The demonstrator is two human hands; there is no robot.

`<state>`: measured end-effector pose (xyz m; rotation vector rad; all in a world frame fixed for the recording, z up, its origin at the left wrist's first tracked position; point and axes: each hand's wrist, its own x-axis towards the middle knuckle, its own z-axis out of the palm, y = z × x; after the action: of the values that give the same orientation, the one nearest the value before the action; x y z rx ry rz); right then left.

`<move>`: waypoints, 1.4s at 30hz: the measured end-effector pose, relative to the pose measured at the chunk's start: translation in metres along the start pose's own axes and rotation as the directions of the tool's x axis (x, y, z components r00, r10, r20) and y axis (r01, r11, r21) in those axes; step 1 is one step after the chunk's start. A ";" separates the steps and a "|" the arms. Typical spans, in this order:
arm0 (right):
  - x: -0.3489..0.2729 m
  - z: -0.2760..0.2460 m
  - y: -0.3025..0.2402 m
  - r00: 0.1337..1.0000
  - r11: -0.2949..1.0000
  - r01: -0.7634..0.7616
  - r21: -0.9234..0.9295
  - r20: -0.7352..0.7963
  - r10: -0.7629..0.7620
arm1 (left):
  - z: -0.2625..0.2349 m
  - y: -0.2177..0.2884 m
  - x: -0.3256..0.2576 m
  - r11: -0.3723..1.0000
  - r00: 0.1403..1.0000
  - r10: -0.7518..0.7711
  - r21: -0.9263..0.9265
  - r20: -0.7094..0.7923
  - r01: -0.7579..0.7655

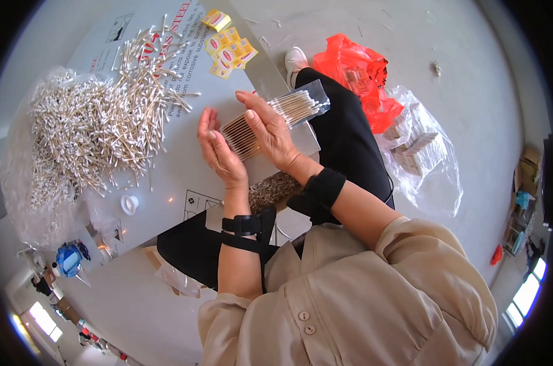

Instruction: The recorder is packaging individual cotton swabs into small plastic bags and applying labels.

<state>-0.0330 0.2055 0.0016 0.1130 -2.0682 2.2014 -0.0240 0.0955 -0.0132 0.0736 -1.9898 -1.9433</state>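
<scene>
My left hand and my right hand together hold a bundle of wooden cotton swabs between the palms. The far end of the bundle sits inside a small clear plastic bag. A large loose heap of cotton swabs lies to the left on a grey printed board, partly on clear plastic sheeting. Both wrists wear black straps.
Small yellow packets lie at the board's far edge. A white ring-shaped cap sits on the board. On the floor to the right are an orange plastic bag and a clear bag of packed boxes. A blue object lies at lower left.
</scene>
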 end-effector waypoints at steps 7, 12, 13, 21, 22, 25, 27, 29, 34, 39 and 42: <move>0.000 -0.009 -0.004 1.000 1.000 0.024 0.011 -0.019 -0.023 | -0.008 0.009 -0.005 0.986 0.999 0.034 0.162 0.011 -0.035; -0.004 -0.045 -0.019 0.983 0.971 -0.124 0.204 -0.109 0.149 | -0.021 0.025 -0.017 0.645 0.929 0.076 0.693 0.361 -0.322; -0.005 -0.057 -0.020 0.978 0.974 -0.137 0.181 -0.131 0.162 | -0.019 0.032 -0.019 0.386 0.875 0.009 0.805 0.485 -0.450; -0.028 -0.080 -0.021 0.984 0.959 -0.163 -0.231 -0.106 0.142 | -0.012 0.029 -0.031 0.377 0.847 -0.122 0.814 0.518 -0.443; -0.029 -0.077 -0.022 0.994 0.945 -0.101 -0.310 -0.076 0.081 | -0.012 0.027 -0.030 0.380 0.848 -0.121 0.813 0.516 -0.440; -0.031 -0.071 -0.026 0.989 0.842 0.106 -0.529 0.140 -0.036 | -0.013 0.024 -0.030 0.398 0.841 -0.147 0.810 0.521 -0.432; -0.031 -0.065 -0.026 0.983 0.811 0.140 -0.568 0.175 -0.047 | -0.012 0.024 -0.030 0.386 0.844 -0.146 0.815 0.516 -0.432; -0.032 -0.062 -0.022 0.961 0.724 0.230 -0.650 0.269 -0.064 | -0.012 0.024 -0.030 0.381 0.849 -0.140 0.819 0.510 -0.430; -0.034 -0.057 -0.018 0.957 0.688 0.247 -0.683 0.284 -0.061 | -0.012 0.022 -0.030 0.376 0.851 -0.142 0.823 0.506 -0.426; -0.034 -0.055 -0.018 0.962 0.670 0.231 -0.706 0.270 -0.047 | -0.012 0.020 -0.031 0.380 0.852 -0.130 0.820 0.506 -0.429; -0.034 -0.055 -0.015 0.960 0.662 0.243 -0.709 0.273 -0.060 | -0.011 0.020 -0.031 0.386 0.856 -0.117 0.817 0.504 -0.428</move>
<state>0.0043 0.2598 0.0085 0.4548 -2.7802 1.1359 0.0121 0.0943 -0.0003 -0.3808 -3.0443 -0.4679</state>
